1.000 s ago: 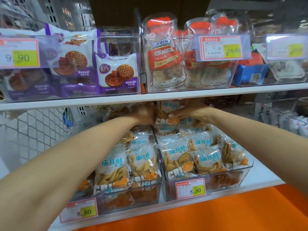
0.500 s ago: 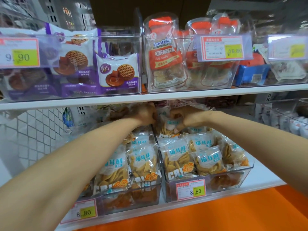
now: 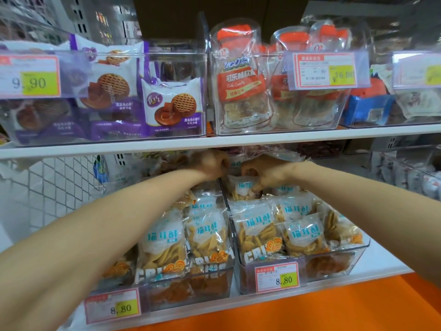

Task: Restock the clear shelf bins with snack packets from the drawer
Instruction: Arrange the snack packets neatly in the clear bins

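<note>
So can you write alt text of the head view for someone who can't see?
A person's right hand pinches a clear packet of golden crisps at the back of a clear plastic shelf bin; the left hand reaches beside it. Purple biscuit packets sit above.

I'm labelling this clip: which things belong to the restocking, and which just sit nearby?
Job: right hand, pinching a crisp packet; left hand, curled; left bin; right bin.
Nearby: purple biscuit packs; cola candy bags; wire basket; 16.80 price tag.

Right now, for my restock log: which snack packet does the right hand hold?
The rearmost packet in the right lower bin, pinched by the right hand; the others lie untouched nearer the front.
</note>
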The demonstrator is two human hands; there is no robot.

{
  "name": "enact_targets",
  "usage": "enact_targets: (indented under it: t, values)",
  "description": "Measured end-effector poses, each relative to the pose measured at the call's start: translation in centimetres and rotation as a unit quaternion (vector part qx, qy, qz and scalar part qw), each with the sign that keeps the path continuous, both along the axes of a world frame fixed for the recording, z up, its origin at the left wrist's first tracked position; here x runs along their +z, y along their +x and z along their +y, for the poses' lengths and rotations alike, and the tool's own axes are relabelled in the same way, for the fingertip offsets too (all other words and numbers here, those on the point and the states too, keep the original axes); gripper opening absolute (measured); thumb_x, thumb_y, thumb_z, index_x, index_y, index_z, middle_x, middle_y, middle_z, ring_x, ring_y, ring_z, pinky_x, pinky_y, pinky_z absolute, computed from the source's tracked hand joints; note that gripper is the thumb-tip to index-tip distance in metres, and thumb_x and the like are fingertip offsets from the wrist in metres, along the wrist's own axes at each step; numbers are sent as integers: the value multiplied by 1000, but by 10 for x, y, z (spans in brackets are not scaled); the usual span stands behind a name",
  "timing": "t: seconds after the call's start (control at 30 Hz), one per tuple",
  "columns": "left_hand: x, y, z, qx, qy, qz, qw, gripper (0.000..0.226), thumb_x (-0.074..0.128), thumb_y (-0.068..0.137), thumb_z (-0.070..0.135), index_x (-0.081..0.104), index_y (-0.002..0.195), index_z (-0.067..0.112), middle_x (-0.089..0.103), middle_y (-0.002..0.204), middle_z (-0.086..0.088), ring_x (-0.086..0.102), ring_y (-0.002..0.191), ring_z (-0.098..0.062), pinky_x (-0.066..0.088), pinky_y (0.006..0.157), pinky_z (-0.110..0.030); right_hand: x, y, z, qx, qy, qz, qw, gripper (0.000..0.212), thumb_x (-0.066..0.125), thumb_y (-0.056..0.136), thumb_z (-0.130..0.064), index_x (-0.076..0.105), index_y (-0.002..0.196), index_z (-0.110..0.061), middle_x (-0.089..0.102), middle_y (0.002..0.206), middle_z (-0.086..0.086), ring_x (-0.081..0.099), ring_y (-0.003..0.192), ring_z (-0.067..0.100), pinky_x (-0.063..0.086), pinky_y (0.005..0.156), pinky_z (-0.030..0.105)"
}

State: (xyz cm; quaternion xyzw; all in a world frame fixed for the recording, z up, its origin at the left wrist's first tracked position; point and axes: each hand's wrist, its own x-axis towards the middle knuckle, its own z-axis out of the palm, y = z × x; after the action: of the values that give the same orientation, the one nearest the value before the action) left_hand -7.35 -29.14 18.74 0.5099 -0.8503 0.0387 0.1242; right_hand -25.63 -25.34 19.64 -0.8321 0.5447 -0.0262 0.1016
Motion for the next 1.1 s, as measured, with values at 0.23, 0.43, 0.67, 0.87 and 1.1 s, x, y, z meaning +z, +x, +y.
enact_targets:
  t: [0.23, 0.43, 0.67, 0.87, 1.1]
  values:
    - [8, -8, 35, 2, 255, -26, 967, 56, 64, 83, 47, 54, 125, 10, 54, 129, -6, 53, 113, -22, 42, 91, -28, 14, -22, 3, -46, -24, -109, 993, 70, 80, 74, -25, 46, 136, -23, 51, 132, -3, 48, 121, 16, 35, 89, 17]
    - [1, -31, 48, -6, 211, -69, 975, 25, 61, 86, 11, 65, 107, -2, 65, 109, -14, 60, 102, -27, 47, 85, -31, 10, -19, 1, -40, -40, -100, 993, 67, 80, 74, -26, 47, 132, -21, 52, 126, -3, 48, 118, 17, 36, 87, 19]
    - [8, -13, 58, -45, 207, 33, 977, 5, 63, 85, 10, 65, 82, 12, 59, 87, 2, 49, 78, -9, 38, 61, -16, -1, -4, 1, -15, -11, -6, 1000, 41, 76, 77, -27, 56, 113, -24, 57, 107, -3, 57, 95, 19, 45, 75, 25]
    - [2, -10, 56, -72, 154, 38, 985, 7, 65, 84, 14, 68, 88, 11, 60, 102, -2, 50, 95, -14, 39, 78, -24, 3, -2, 3, -35, 87, -12, 996, 41, 69, 83, -17, 60, 123, -24, 61, 113, -5, 60, 99, 14, 45, 81, 20]
    - [0, -15, 50, -75, 162, 18, 984, 11, 64, 85, 13, 67, 93, 6, 63, 89, 2, 51, 77, -8, 36, 57, -15, -7, 10, 7, 10, -55, 79, 995, 35, 66, 85, -27, 61, 119, -29, 61, 118, -3, 55, 105, 18, 36, 79, 21]
